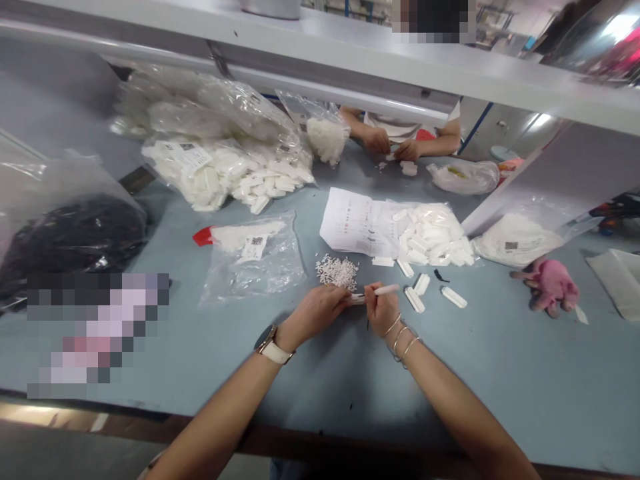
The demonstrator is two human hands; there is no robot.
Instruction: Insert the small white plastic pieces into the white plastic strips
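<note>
At the middle of the table my left hand (325, 308) grips a small white plastic piece (356, 299), its fingers closed round the left end. My right hand (383, 309) is closed on a white pen-like tool (387, 289) whose thin tip meets the piece. What the tip does there is too small to make out. Just beyond my left hand lies a pile of tiny white parts (337, 272). Several white oblong plastic pieces (414, 299) lie to the right of my right hand, with a small black scrap (441, 275) near them.
Printed sheets (350, 220) and a bag of white pieces (435, 233) lie ahead. Large bags (215, 167) stand back left, a flat bag (250, 267) nearer. A pink cloth item (553, 287) is right. A co-worker's hands (395, 143) work beyond, under a shelf (350, 53).
</note>
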